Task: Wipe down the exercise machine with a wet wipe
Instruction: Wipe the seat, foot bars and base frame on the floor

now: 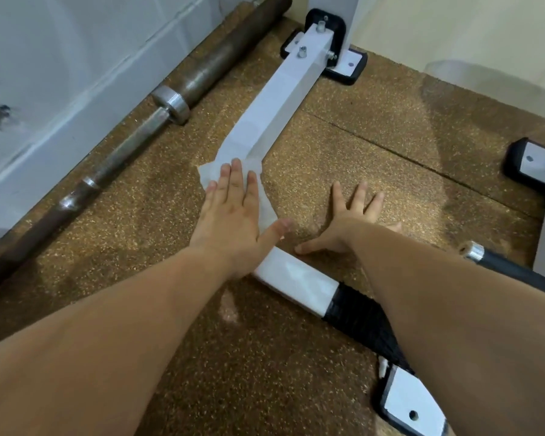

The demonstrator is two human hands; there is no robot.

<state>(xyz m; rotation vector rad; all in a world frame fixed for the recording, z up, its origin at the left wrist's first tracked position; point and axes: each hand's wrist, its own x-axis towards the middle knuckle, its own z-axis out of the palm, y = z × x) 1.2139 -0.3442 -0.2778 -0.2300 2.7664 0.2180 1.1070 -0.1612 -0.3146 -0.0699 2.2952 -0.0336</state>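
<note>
Wet wipe [210, 173] under flat left hand [230, 218] on frame bar [283, 99], fingers [236, 176] straight; right hand [343, 228] spread on floor [390, 136]

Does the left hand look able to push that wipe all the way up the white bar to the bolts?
Probably yes. The left hand presses the wipe flat on the white bar, whose top lies bare up to the bolts. The arm looks stretched, so leaning forward may be needed.
</note>
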